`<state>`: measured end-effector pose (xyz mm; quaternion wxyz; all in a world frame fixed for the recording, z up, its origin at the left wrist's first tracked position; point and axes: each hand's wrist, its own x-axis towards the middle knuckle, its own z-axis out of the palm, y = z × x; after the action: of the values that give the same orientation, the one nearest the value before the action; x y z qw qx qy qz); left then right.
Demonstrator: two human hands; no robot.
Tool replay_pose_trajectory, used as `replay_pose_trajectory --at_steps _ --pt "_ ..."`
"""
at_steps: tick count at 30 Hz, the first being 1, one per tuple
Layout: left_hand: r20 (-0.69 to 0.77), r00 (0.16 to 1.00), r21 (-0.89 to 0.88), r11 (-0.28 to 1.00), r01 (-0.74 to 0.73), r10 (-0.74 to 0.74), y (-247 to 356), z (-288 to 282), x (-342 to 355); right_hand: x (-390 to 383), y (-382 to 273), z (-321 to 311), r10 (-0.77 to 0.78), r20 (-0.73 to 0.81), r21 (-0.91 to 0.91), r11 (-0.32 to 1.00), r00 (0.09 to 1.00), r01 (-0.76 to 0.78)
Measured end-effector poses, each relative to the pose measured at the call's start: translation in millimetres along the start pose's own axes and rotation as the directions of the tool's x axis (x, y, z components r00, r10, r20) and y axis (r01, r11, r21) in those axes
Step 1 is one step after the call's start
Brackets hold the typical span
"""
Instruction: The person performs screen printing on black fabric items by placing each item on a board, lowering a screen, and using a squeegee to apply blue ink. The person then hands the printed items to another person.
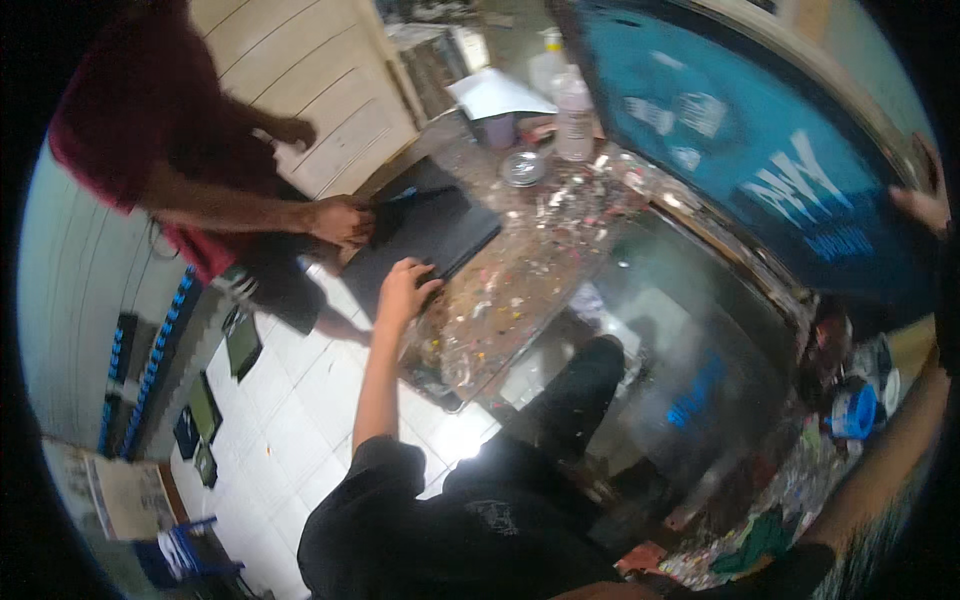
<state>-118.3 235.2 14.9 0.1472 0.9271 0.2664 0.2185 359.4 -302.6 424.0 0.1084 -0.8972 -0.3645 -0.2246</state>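
A black flat piece (pixel 425 235), perhaps fabric, lies on the paint-spattered table (pixel 540 270). My left hand (pixel 405 290) rests at its near edge with fingers apart, the tips touching it. Far to the right, my right hand (pixel 922 210) grips the edge of a tilted printing screen (pixel 700 130), whose mesh is teal with white and blue lettering. Its fingers are partly lost at the picture's dark rim. Across the table, a co-worker in a dark red shirt has one hand (pixel 345 220) on the black piece's left side.
A pale bottle (pixel 574 120), a round tin (pixel 523 168) and a white sheet (pixel 500 95) stand at the table's back. A glass-like panel (pixel 690 340) lies below the screen. Blue tub (pixel 853 412) and litter are at right. Dark green pieces (pixel 205 405) lie on the tiled floor.
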Motion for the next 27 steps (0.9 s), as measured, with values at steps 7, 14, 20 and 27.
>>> replay_pose_trajectory --at_steps 7,14,20,27 --pt "0.110 0.994 0.102 0.994 -0.031 0.020 -11 -23 -8 -42 -119 -39 0.076 0.103 -0.040 0.997 0.992 -0.072" --pt "0.029 0.969 0.163 0.955 -0.247 0.245 68 -40 1 -40 -106 -46 0.040 0.159 0.015 0.999 0.986 -0.043" --pt "0.049 0.997 -0.187 0.981 -0.053 0.063 150 -57 3 -40 -108 -46 0.040 0.173 -0.011 0.999 0.984 -0.039" --pt "0.328 0.933 -0.537 0.784 0.313 -0.149 117 46 -48 -39 -111 -55 -0.030 0.241 0.126 0.992 0.970 -0.001"
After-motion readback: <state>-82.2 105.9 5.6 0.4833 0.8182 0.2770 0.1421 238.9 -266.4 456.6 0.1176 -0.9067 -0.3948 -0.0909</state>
